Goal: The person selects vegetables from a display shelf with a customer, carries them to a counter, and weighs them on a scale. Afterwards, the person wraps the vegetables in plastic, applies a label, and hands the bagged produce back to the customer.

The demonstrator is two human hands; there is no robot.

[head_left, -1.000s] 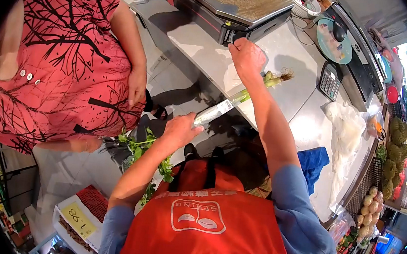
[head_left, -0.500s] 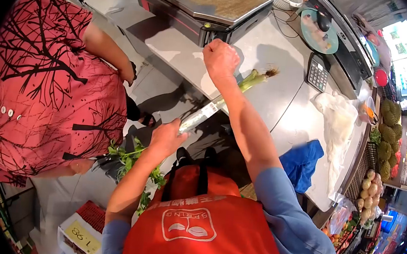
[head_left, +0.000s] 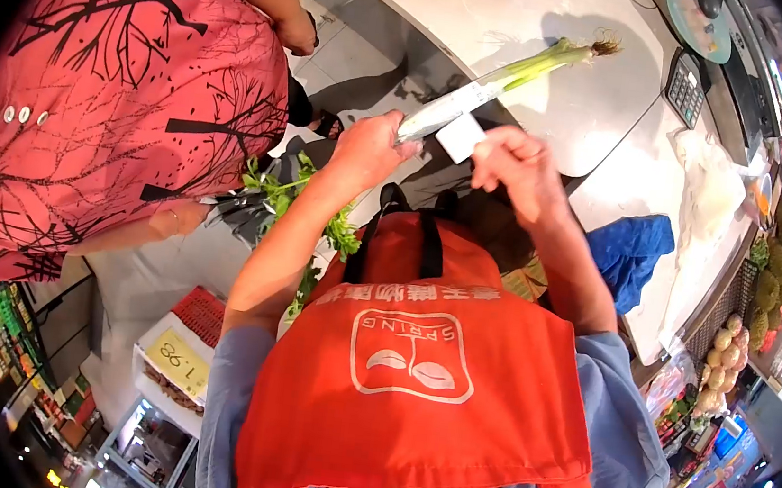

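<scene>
My left hand is closed around a bunch of celery, partly wrapped in a clear plastic sleeve. Its pale green stalks and brown roots point up and right over the counter. Green leaves hang below, beside my left forearm. Between the fingers of my right hand, a small white label is pinched by its edge. The label is close to the sleeve; whether they touch I cannot tell.
A white counter holds a calculator, a blue cloth and white plastic bags. A person in a red patterned top stands at left. Below them are a box with a yellow price sign and a red basket.
My right hand has come away from the scale's front corner and now holds a white label near the sleeve. The celery has risen slightly, still in my left hand. The view has shifted.
</scene>
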